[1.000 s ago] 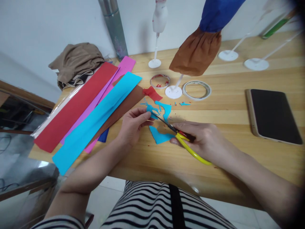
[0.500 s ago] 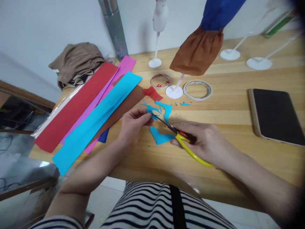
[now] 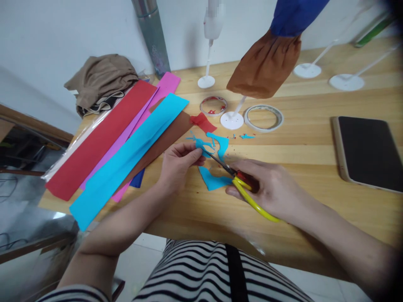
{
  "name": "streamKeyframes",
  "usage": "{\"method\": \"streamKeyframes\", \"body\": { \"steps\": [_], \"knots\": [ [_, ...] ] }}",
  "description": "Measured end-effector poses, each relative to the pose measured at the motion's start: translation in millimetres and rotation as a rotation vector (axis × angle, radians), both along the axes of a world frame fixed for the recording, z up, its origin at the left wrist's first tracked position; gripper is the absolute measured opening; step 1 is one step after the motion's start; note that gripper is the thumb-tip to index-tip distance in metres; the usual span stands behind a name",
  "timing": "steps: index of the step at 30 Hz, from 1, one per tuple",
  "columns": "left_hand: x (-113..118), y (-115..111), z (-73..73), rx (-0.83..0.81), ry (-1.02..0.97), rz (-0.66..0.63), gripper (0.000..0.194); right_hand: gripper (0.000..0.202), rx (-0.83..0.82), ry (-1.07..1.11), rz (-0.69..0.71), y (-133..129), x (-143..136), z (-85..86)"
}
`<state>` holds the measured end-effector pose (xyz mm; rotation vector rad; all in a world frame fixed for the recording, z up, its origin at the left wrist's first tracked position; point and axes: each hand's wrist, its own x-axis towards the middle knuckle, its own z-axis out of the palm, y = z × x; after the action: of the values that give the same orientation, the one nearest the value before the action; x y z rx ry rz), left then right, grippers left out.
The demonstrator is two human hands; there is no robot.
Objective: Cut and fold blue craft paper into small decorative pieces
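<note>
My forearms [image 3: 135, 220] converge over the table's [image 3: 182, 218] near edge. Left hand [image 3: 181, 163] pinches blue paper [image 3: 199, 144]; right hand [image 3: 270, 184] firmly grips scissors [image 3: 253, 202], unchanged.

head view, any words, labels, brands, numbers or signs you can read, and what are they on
None can be read.
Larger white ring: faint marks inside, too blurred to read.
Pale tag on the brown cloth: too small to tell if printed.
Flask: a floral pattern, no legible letters.
Yellow-handled scissors and dark-screened device: no lettering visible.
</note>
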<state>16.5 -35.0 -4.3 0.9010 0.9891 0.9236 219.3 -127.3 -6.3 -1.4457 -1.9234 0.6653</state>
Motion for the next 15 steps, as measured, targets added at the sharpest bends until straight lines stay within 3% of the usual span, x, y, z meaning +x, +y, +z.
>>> {"method": "streamKeyframes", "body": {
  "steps": [15],
  "knots": [
    [1.0, -1.7, -4.4, -0.020, -0.027, 0.000, 0.034, 0.039, 0.005, 0.030, 0.012, -0.8, 1.8, -10.4]
  ]
}}
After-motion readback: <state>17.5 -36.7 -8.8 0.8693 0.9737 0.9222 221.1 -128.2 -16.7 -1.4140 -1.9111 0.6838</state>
